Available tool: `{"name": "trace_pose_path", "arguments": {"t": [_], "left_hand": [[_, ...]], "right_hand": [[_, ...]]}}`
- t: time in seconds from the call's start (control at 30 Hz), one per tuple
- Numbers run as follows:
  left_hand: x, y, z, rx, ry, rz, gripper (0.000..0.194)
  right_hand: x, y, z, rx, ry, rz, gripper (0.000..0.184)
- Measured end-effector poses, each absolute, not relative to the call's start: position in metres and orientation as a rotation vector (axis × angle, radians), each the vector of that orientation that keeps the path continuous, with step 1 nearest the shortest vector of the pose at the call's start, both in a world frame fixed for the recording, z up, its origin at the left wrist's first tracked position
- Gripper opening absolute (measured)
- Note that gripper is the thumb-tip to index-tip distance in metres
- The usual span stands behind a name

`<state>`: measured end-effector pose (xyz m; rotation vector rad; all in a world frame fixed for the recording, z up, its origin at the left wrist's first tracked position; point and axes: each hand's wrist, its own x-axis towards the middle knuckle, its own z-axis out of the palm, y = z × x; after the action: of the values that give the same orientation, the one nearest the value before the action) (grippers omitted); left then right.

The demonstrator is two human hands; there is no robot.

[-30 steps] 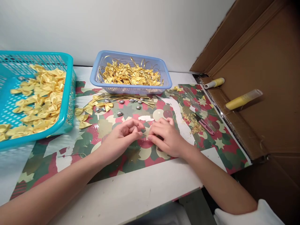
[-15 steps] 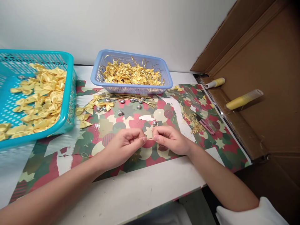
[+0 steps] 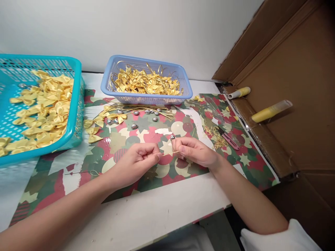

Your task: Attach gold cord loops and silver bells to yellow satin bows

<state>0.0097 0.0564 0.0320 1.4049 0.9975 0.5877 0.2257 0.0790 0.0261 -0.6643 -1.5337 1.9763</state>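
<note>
A thin gold cord (image 3: pixel 169 153) runs between my two hands above the patterned paper. My left hand (image 3: pixel 140 160) pinches one end between thumb and bent fingers. The other end is pinched by my right hand (image 3: pixel 195 151). Right beside my right fingertips is a small silver bell (image 3: pixel 172 137); whether they touch it I cannot tell. Several more silver bells (image 3: pixel 134 126) lie farther back, near loose yellow ribbon bows (image 3: pixel 93 138) and a bundle of gold cords (image 3: pixel 131 107). A thin wire with a looped end (image 3: pixel 94 173) lies left of my left forearm.
A turquoise basket (image 3: pixel 75 104) holding yellow bows stands at the left. Behind the bells is a blue basket (image 3: pixel 146 99) of bows with gold cords. A pink-handled cutter (image 3: pixel 230 140) and gold scraps (image 3: pixel 220 142) lie right. Cardboard (image 3: pixel 288 87) with two yellowish tubes (image 3: pixel 272 111) borders the right side.
My right hand has shifted slightly right and turned, and the gold cord now shows stretched between both hands. My left hand has stayed nearly still.
</note>
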Motion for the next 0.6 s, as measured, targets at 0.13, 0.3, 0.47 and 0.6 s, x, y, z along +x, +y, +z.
{"name": "trace_pose_path", "arguments": {"t": [0.13, 0.3, 0.47, 0.6], "left_hand": [[0.01, 0.057, 0.032, 1.382, 1.002, 0.594, 0.031], [0.009, 0.057, 0.032, 1.396, 1.021, 0.594, 0.031], [0.01, 0.056, 0.034, 1.402, 1.06, 0.586, 0.032], [0.011, 0.057, 0.033, 1.438, 1.04, 0.619, 0.033]], "right_hand": [[0.231, 0.082, 0.028, -0.565, -1.411, 2.011, 0.034], [0.243, 0.09, 0.036, -0.688, -1.481, 1.843, 0.033], [0.23, 0.083, 0.036, -0.981, -1.764, 1.205, 0.009], [0.209, 0.07, 0.03, -0.944, -2.3, 0.991, 0.012]]}}
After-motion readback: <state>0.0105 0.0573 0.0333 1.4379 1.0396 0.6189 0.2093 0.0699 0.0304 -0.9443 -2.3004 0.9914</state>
